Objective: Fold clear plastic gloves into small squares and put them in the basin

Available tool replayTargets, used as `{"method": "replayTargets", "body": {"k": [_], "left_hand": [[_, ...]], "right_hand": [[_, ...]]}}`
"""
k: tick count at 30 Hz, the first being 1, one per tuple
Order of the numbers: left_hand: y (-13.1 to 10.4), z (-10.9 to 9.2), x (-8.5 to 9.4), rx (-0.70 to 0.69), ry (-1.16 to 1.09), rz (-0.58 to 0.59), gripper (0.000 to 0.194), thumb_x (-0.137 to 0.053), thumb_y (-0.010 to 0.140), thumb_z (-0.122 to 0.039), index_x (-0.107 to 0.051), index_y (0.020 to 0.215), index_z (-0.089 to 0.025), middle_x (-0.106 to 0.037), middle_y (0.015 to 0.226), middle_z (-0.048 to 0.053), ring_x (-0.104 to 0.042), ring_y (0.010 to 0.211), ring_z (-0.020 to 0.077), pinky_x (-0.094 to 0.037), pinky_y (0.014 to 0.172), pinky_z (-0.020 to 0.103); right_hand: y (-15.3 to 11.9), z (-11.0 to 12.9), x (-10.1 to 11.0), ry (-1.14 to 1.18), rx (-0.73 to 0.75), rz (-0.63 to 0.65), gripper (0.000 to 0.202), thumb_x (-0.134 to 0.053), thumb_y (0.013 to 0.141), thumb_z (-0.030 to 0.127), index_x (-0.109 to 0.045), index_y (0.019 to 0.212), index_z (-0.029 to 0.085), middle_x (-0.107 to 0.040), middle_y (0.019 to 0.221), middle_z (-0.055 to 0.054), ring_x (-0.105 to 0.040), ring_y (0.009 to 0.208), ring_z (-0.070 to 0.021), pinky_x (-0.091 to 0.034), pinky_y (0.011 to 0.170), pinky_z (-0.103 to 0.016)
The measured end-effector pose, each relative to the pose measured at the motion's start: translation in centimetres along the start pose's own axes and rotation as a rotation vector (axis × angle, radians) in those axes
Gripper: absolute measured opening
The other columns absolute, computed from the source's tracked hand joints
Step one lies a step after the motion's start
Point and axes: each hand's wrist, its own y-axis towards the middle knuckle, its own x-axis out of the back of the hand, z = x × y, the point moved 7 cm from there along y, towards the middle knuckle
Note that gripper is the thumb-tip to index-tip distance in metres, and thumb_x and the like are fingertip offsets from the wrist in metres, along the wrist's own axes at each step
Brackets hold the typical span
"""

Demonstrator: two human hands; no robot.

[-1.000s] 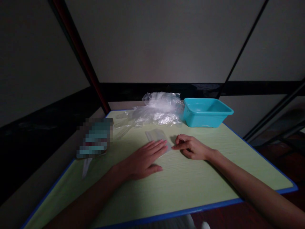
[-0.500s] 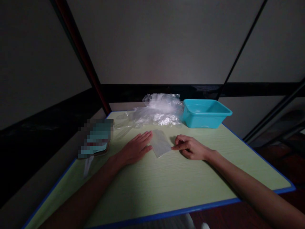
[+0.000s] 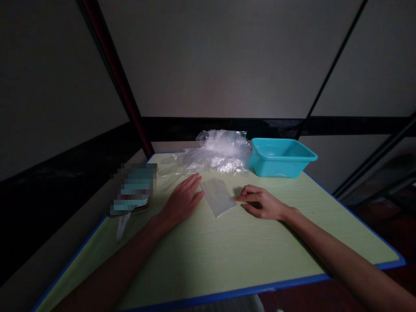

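Bag (image 3: 218,197) — clear, flat and set at a slant — lies on the surface (image 3: 253,255) between the two hands, nearer than the plastic pile (image 3: 221,151) and the tub (image 3: 281,167); the step in hand looks like smoothing or squaring it, so a next move would call for a light fingertip touch at its edge. Left hand (image 3: 182,198) is palm down, fingers together, thumb slightly apart, beside the left edge, gripping nothing. Right hand (image 3: 261,203) is half curled and unfilled, forefinger pointing at the right corner — contact too fine to tell.
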Motion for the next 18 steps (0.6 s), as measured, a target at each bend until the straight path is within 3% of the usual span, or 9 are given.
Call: {"method": "replayTargets", "body": {"k": [4, 8, 18], "left_hand": [[-0.5, -2.8, 1.5, -0.149, -0.074, -0.086, 0.03, -0.038, 0.082, -0.021, -0.053, 0.107, -0.013, -0.056, 0.109, 0.009, -0.048, 0.102, 0.0187, -0.039, 0.089, 0.033], [-1.1, -5.4, 1.5, -0.286, -0.117, -0.06, 0.021, -0.043, 0.08, -0.016, -0.058, 0.094, -0.016, -0.06, 0.093, 0.006, -0.052, 0.089, 0.0172, -0.042, 0.08, 0.031], [-1.1, -5.5, 0.4, -0.29, -0.141, 0.025, 0.016, -0.047, 0.079, -0.016, -0.061, 0.086, -0.017, -0.058, 0.089, 0.005, -0.052, 0.085, 0.0162, -0.041, 0.077, 0.029]], "right_hand": [[0.1, 0.5, -0.1, -0.19, 0.088, 0.014, 0.02, -0.044, 0.085, 0.023, -0.062, 0.09, 0.015, -0.054, 0.082, -0.006, -0.048, 0.076, -0.0139, -0.039, 0.066, -0.026], [0.7, 1.5, -0.3, -0.478, 0.183, 0.021, 0.025, -0.04, 0.087, 0.02, -0.06, 0.074, 0.016, -0.056, 0.073, -0.003, -0.047, 0.069, -0.0132, -0.033, 0.06, -0.027], [1.3, 3.0, -0.6, -0.637, 0.313, 0.022, 0.025, -0.039, 0.088, 0.016, -0.057, 0.069, 0.014, -0.056, 0.068, -0.002, -0.044, 0.064, -0.0125, -0.027, 0.058, -0.029]]}}
